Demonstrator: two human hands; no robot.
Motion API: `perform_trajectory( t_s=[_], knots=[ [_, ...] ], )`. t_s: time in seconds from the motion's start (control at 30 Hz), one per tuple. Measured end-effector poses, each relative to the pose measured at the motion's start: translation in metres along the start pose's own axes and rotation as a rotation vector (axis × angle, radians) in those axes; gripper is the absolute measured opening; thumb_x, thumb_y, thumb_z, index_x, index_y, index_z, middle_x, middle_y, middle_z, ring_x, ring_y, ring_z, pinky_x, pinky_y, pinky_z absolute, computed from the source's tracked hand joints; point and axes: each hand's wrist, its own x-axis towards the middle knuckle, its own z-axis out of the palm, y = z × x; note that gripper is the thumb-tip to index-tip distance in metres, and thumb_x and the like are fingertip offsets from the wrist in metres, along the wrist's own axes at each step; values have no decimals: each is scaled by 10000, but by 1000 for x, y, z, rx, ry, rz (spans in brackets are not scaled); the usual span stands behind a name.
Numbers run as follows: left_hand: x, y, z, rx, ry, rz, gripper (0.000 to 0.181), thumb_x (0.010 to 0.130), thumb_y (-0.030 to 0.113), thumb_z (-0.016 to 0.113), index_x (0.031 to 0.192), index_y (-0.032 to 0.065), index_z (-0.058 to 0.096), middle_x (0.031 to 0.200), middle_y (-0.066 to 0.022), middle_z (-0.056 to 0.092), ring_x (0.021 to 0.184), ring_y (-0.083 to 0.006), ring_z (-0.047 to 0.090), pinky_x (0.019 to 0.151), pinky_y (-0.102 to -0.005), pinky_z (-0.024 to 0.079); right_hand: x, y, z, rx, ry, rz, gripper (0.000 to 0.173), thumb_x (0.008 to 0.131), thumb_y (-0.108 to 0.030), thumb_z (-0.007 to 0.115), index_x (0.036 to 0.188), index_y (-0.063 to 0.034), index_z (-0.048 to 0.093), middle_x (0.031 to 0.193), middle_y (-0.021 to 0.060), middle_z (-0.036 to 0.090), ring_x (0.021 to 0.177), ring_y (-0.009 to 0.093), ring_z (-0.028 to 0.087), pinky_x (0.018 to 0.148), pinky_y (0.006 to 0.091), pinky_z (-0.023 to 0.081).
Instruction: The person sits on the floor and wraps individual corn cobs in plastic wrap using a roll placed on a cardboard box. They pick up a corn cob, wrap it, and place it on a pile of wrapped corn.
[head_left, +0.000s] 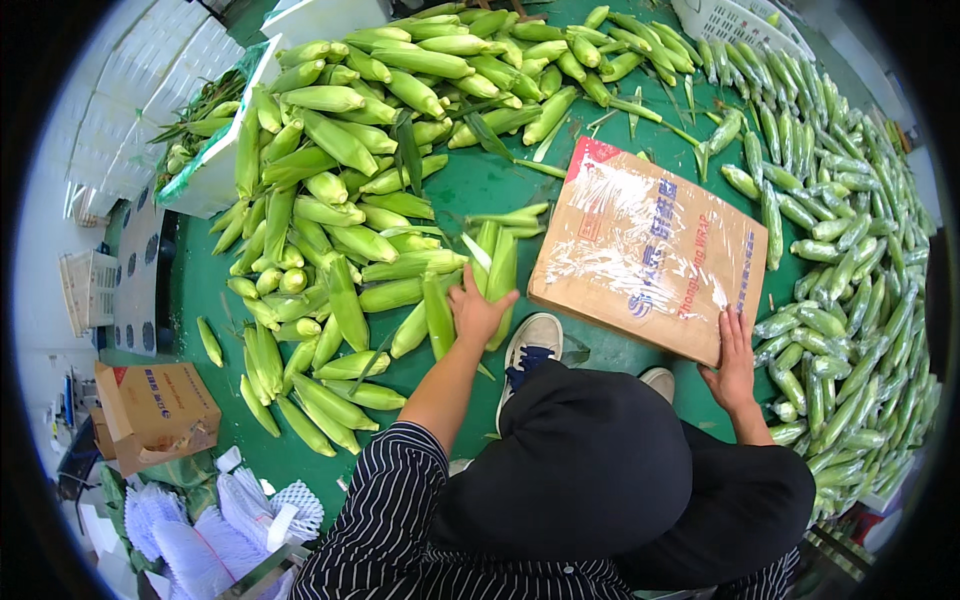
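Observation:
My left hand (478, 306) is on the husked-in ears of corn (501, 270) just left of the box, its fingers spread against the green husks; whether it grips one cannot be told. My right hand (733, 360) rests against the lower right edge of a flat cardboard box (645, 247), fingers on its top and the thumb at its side. Clear film covers the box top, which bears writing. A large heap of unwrapped corn ears (337, 142) lies to the left and beyond. Ears in clear plastic wrap (847, 300) are piled along the right.
A white foam box (217, 165) with husks stands at the far left of the heap. Nearer on the left are an open cardboard carton (161, 409) and white foam netting sleeves (202, 532). A white plastic basket (742, 26) stands at the far right. Shoes (536, 341) are beside the box.

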Motion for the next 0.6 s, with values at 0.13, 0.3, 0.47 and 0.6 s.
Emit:
perform_trajectory(
  t_s=[0.13, 0.3, 0.47, 0.6],
  knots=[
    [-33, -38, -6, -303, 70, 243, 806, 852, 413, 838, 1474, 19, 512, 1408, -238, 558, 1324, -421, 511, 1115, -461, 428, 1, 6, 9, -6, 22, 19, 1138, 609, -20, 878, 1607, -53, 331, 1678, 155, 322, 1560, 413, 252, 1266, 474, 287],
    [-118, -131, -54, 65, 533, 10, 833, 758, 340, 915, 1406, -5, 521, 1337, -242, 567, 1263, -445, 511, 1121, -520, 381, -7, 12, 13, -39, 75, 0, 1108, 632, 17, 831, 1612, -43, 317, 1678, 180, 312, 1571, 421, 225, 1276, 479, 260],
    [-151, -292, -122, 176, 894, -946, 855, 850, 690, 724, 1420, 90, 508, 1398, -178, 492, 1267, -404, 503, 1046, -577, 399, -11, 19, 18, -12, 54, -43, 1146, 629, 47, 824, 1634, -89, 290, 1702, 157, 272, 1578, 423, 196, 1284, 500, 229],
    [-137, -350, -176, -57, 424, -1058, 1196, 757, 874, 640, 1629, 125, 309, 1585, -195, 400, 1452, -419, 386, 1203, -608, 240, -9, 22, 20, -8, 97, -83, 1145, 638, 44, 815, 1639, -82, 274, 1706, 157, 264, 1584, 420, 180, 1285, 497, 225]
  ],
)
